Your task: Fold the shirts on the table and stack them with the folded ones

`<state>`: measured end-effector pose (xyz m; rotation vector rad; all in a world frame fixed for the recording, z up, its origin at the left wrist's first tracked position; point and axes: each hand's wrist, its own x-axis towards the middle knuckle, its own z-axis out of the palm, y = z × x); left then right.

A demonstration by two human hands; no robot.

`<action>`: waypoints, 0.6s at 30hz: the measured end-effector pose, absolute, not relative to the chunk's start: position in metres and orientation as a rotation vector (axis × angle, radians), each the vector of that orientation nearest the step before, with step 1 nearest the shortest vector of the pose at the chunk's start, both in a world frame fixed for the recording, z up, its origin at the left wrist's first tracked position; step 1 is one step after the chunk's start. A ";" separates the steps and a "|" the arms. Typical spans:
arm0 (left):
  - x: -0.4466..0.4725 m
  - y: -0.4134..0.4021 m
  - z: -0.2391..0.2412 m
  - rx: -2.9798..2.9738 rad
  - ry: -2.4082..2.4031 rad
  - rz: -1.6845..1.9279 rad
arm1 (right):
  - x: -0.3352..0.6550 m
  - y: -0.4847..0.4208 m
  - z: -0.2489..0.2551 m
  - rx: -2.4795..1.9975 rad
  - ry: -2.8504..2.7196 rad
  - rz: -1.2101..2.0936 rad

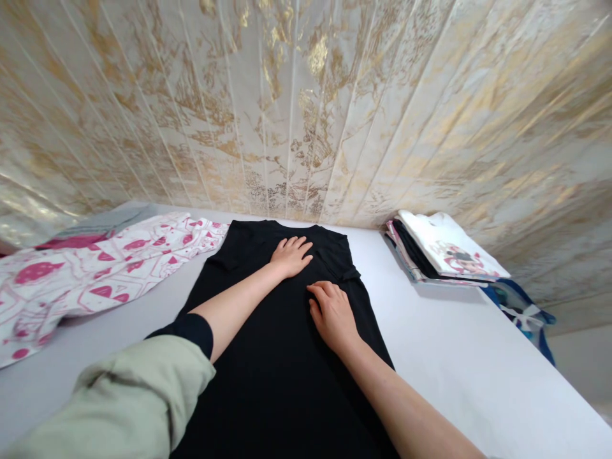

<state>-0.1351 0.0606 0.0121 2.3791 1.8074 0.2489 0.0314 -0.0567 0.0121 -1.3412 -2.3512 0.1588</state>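
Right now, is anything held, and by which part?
Nothing appears held: the left hand lies flat on the black garment; the right hand curls loosely over it.

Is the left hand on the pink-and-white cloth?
No, the left hand lies spread on the black garment, apart from the pink-and-white cloth.

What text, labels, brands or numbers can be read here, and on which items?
None legible.
Folded white top: pink and dark print on it; any lettering is too small to read.
White-and-pink patterned cloth: mostly shapes; any words in it can't be made out.
Black garment: no text visible.
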 end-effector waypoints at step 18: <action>-0.132 -0.033 0.011 2.487 1.678 0.361 | 0.033 -0.054 0.007 -1.242 -2.309 0.235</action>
